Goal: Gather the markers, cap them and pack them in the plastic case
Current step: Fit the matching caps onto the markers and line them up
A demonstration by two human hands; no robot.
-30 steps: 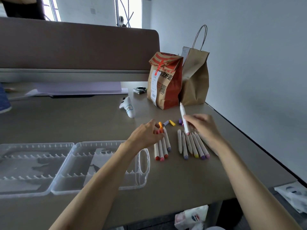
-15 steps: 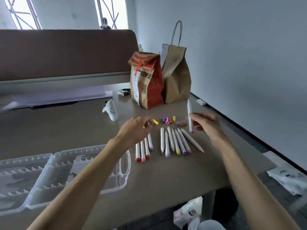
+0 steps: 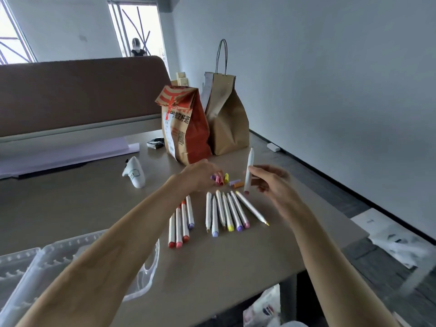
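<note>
Several white markers (image 3: 226, 212) with coloured ends lie side by side on the desk, and a second small group of markers (image 3: 181, 223) lies left of them. Loose coloured caps (image 3: 232, 181) sit just beyond the rows. My right hand (image 3: 271, 180) holds one white marker (image 3: 249, 171) nearly upright above the caps, its pink end down. My left hand (image 3: 200, 177) reaches over the caps, fingertips curled at a pink cap (image 3: 218, 180); whether it pinches the cap is unclear. The open clear plastic case (image 3: 59, 260) lies at the lower left, partly hidden by my left forearm.
A red-and-brown paper bag (image 3: 186, 128) and a plain brown handled bag (image 3: 227, 119) stand behind the caps. A white controller (image 3: 134, 172) lies to the left. A brown partition (image 3: 77, 93) runs along the desk's back. The desk edge (image 3: 330, 256) drops off at the right.
My left hand has moved from the left marker group forward to the caps. My right hand has carried the upright marker slightly right and up. The camera has swung to the right.
</note>
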